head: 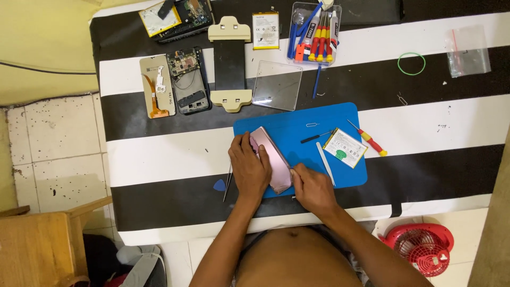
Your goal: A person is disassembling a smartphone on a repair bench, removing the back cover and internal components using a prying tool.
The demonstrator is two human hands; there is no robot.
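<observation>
A pink phone (272,157) lies tilted on a blue work mat (319,133). My left hand (248,169) rests on the phone's left side and holds it down. My right hand (312,187) pinches at the phone's near right corner, fingers closed on its edge; whether a small tool is between the fingers is hidden. On the mat to the right lie a flat battery (345,148), a white pry stick (325,162), a black tool (316,137) and a small pin (312,125).
A red-handled screwdriver (372,141) lies at the mat's right edge. Tweezers (228,183) and a blue pick (219,185) sit left of my hand. Further back are opened phones (187,79), a clamp (229,64), a clear lid (277,85), a tool box (314,33). A red fan (419,247) stands on the floor.
</observation>
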